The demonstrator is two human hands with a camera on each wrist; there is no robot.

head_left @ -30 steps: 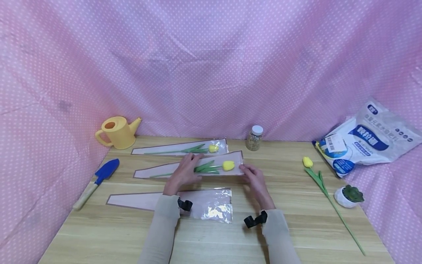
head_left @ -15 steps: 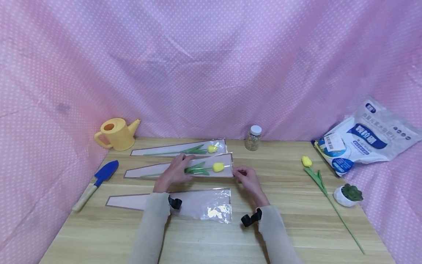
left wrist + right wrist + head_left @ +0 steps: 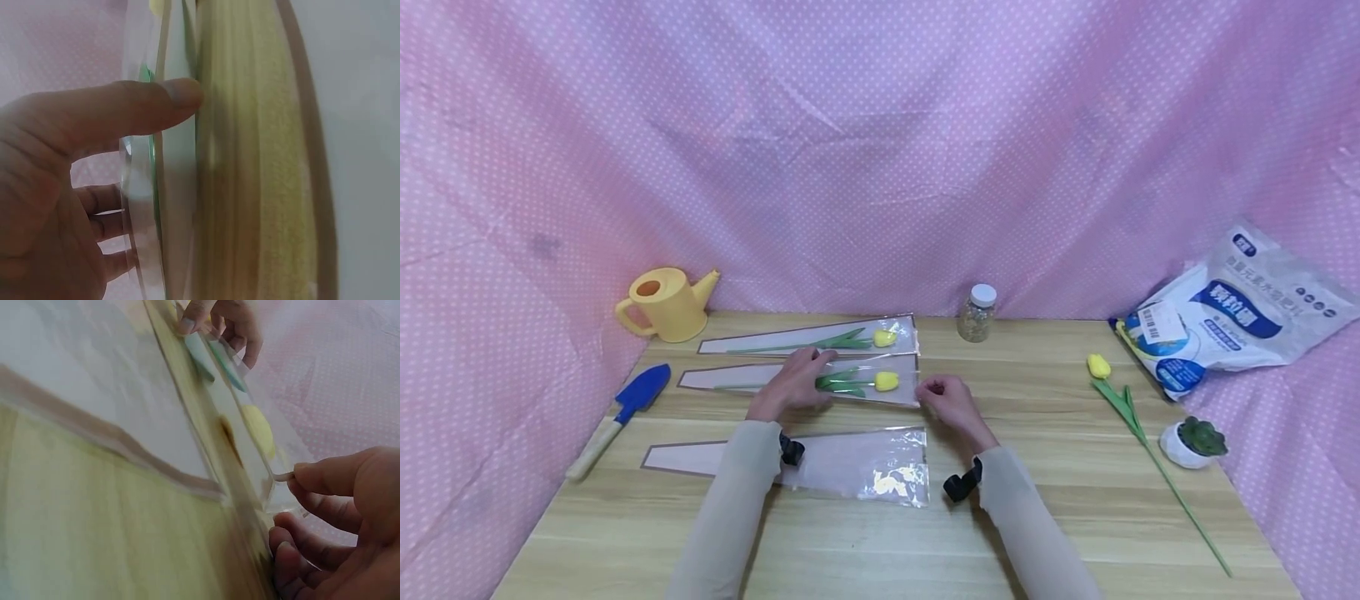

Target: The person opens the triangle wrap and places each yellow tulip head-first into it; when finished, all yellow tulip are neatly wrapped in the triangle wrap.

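One long, tapering, brown-edged clear plastic sleeve point(image 3: 870, 369), a yellow tulip point(image 3: 887, 381) inside, is held over a pale wooden table point(image 3: 865, 546) between a similar tulip-filled sleeve point(image 3: 760, 342) and a seemingly empty sleeve point(image 3: 850, 460). The left hand point(image 3: 792, 383) clasps its middle, thumb opposite fingers; the right hand point(image 3: 953, 404) pinches a wide-end corner, fingertips nearly meeting, probably keeping it straight.
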